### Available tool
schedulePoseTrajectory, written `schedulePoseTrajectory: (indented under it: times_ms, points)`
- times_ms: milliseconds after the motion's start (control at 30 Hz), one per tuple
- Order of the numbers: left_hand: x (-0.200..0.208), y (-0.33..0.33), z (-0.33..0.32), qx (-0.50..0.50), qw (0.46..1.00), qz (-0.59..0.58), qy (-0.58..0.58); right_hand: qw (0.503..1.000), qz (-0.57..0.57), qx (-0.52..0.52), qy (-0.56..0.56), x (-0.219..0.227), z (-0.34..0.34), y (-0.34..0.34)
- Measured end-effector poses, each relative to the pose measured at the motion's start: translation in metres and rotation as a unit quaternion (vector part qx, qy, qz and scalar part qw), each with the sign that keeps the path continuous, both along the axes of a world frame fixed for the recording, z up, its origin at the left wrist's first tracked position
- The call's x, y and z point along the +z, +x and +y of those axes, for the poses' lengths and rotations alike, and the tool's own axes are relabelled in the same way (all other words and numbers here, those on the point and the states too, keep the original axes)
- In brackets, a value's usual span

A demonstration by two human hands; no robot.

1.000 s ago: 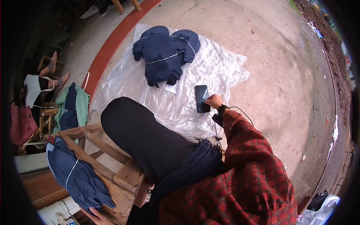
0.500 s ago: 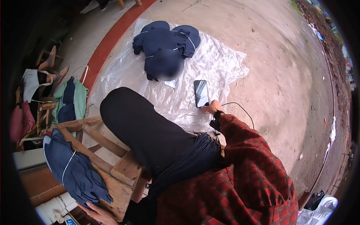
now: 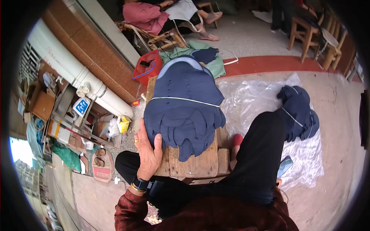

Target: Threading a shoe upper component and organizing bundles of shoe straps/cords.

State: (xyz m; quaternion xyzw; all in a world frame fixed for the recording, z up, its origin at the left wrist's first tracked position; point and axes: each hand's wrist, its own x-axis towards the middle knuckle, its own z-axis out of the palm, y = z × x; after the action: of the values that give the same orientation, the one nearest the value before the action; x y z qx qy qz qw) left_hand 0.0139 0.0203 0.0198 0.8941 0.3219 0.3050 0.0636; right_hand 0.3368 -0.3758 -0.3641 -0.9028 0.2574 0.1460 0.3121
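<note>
A thick stack of navy cloth pieces (image 3: 185, 92), bound across with a white cord, lies on the wooden bench (image 3: 192, 163) in front of me. A light-blue curved edge shows at its far end. My left hand (image 3: 148, 154) rests against the stack's near left side, thumb and fingers apart, holding nothing. By my right knee, a smartphone (image 3: 285, 166) is over the clear plastic sheet (image 3: 250, 94). Only a small part of my right hand (image 3: 278, 182) shows, at the phone's lower end; its fingers are hidden behind my leg and sleeve.
More tied navy bundles (image 3: 296, 111) lie on the plastic sheet at right. A red basket (image 3: 150, 67) and green cloth (image 3: 185, 50) sit beyond the bench. A white pipe (image 3: 83, 73) and cluttered shelf stand left. Other people (image 3: 169, 15) sit at the back.
My view has swung left, from the phone and sheet to the stack on the bench. My left hand has come further along the stack's side. My right hand stays at the phone.
</note>
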Motion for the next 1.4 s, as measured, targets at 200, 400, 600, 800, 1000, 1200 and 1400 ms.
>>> schedulePoseTrajectory:
  times_ms: [200,400,600,800,1000,1200,1400]
  points:
    - [0.018,-0.006,0.006,-0.001,0.999,-0.003,-0.042,0.995,-0.044,0.069,0.054,0.031,-0.002,0.033]
    - [0.06,0.01,0.001,-0.062,0.998,-0.008,0.03,0.989,-0.054,0.082,0.11,0.05,-0.019,0.013]
    - [0.068,0.04,-0.015,-0.145,0.984,0.079,0.06,0.981,-0.07,0.1,0.151,0.075,-0.038,0.0]
    - [0.06,0.046,-0.008,-0.151,0.98,0.096,0.087,0.972,-0.063,0.127,0.187,0.087,-0.046,-0.025]
    - [0.064,0.044,0.003,-0.171,0.982,0.062,0.055,0.964,-0.024,0.15,0.218,0.083,-0.066,-0.068]
    - [0.068,0.047,0.01,-0.218,0.969,0.091,0.07,0.945,-0.003,0.088,0.314,0.078,-0.11,-0.067]
    - [0.069,0.037,0.026,-0.239,0.965,0.091,0.059,0.889,-0.205,0.121,0.392,0.225,-0.017,0.0]
